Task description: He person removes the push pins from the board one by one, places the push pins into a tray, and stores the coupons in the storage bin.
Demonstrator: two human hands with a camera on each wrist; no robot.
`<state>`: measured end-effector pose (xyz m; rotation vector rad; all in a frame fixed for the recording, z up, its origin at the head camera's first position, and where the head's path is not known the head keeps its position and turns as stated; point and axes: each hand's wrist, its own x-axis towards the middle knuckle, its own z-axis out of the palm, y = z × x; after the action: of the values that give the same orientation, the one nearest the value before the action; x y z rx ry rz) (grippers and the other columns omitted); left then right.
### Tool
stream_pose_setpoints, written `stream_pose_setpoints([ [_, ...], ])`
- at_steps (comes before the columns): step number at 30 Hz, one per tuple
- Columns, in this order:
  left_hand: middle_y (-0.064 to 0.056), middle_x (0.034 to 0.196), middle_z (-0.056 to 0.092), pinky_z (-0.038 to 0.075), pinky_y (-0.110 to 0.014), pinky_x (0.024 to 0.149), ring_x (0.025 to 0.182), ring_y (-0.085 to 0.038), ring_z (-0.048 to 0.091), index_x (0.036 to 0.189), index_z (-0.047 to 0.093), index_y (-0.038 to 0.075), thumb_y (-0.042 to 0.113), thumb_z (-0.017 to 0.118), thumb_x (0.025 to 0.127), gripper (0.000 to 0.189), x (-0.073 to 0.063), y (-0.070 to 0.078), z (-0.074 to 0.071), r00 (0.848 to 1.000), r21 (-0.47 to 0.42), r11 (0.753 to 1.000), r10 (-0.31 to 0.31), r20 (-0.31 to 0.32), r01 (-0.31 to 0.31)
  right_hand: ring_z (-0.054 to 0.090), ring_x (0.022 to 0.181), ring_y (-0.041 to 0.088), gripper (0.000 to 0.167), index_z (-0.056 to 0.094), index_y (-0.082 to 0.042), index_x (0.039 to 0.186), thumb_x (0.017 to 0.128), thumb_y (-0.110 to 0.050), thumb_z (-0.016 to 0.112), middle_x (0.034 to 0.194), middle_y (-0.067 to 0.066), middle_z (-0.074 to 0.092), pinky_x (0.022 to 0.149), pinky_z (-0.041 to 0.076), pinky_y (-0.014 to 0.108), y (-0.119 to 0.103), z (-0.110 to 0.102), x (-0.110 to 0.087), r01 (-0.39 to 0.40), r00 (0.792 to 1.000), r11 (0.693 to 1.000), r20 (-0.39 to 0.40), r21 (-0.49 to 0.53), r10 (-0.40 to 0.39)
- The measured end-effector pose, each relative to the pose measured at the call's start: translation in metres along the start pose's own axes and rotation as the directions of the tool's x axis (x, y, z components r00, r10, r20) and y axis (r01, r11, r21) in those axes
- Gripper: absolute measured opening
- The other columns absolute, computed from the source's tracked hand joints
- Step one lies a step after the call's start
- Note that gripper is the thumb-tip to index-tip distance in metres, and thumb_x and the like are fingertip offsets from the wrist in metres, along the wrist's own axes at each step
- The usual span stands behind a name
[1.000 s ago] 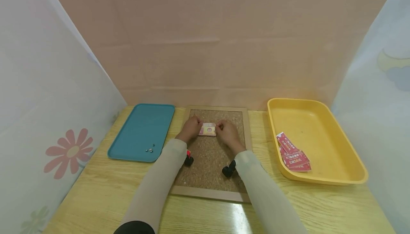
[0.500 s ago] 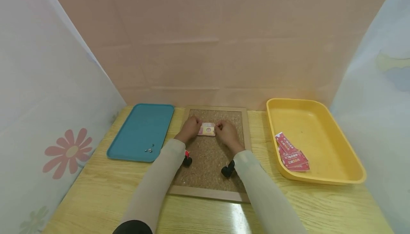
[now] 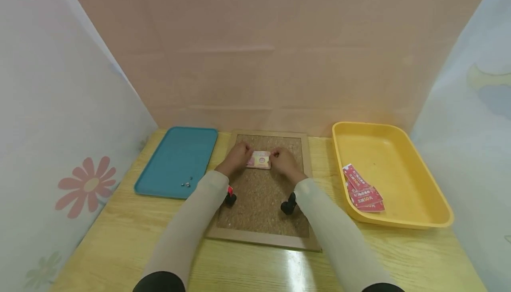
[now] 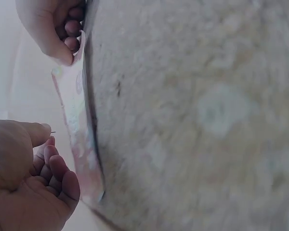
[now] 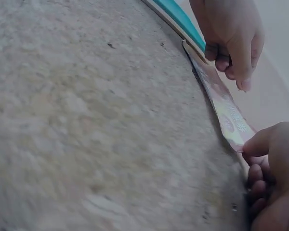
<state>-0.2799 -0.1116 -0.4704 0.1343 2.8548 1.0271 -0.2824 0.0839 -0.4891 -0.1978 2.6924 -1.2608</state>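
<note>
A pink and cream paper coupon (image 3: pixel 259 159) lies over the upper part of a wood-framed cork board (image 3: pixel 259 199). My left hand (image 3: pixel 239 155) is at the coupon's left end in the head view. In the left wrist view, that hand's thumb and forefinger pinch a thumbtack, its thin pin (image 4: pixel 53 132) sticking out toward the coupon. My right hand (image 3: pixel 284 161) pinches the coupon's right end between thumb and forefinger. From the right wrist view, the coupon (image 5: pixel 226 115) stands slightly off the cork at its edge, and the left fingertips are apart from it. The tack's head is hidden by the fingers.
On the left, a blue tray (image 3: pixel 171 159) carries several small silver thumbtacks (image 3: pixel 186 184). A yellow bin (image 3: pixel 399 172) at the right holds several red coupons (image 3: pixel 363 190). A beige wall stands behind the wooden table (image 3: pixel 239 265).
Both forearms have spread slightly outward, baring the board's front right corner. The hands stay at the two ends of the coupon, and the head view has shifted a little.
</note>
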Motion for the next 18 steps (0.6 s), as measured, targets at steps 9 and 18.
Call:
stream_pose_setpoints([
  [9,-0.012,0.102,0.061,0.050,-0.035,0.077,0.086,-0.021,0.056,0.108,0.061,0.000,0.018,0.052,0.102,0.021,0.009,0.004,-0.014,0.996,0.066,0.994,0.090,0.002,-0.090,0.051,0.074,0.020,0.032,0.057,-0.005,0.118,0.100,-0.027,0.044,0.094,0.009,0.058,0.060,0.042,0.030,-0.005,-0.040,-0.004,-0.091,0.987,0.995,0.132,-0.050,0.097],
  [18,-0.010,0.088,0.052,0.045,-0.034,0.070,0.075,-0.018,0.047,0.099,0.055,-0.005,0.013,0.048,0.103,0.020,-0.003,0.000,-0.038,0.994,0.073,0.992,0.100,0.048,-0.104,0.049,0.072,0.019,0.033,0.058,-0.002,0.115,0.100,-0.027,0.043,0.097,0.011,0.058,0.059,0.041,0.029,-0.011,-0.080,-0.008,-0.013,0.991,0.991,0.131,-0.133,0.031],
])
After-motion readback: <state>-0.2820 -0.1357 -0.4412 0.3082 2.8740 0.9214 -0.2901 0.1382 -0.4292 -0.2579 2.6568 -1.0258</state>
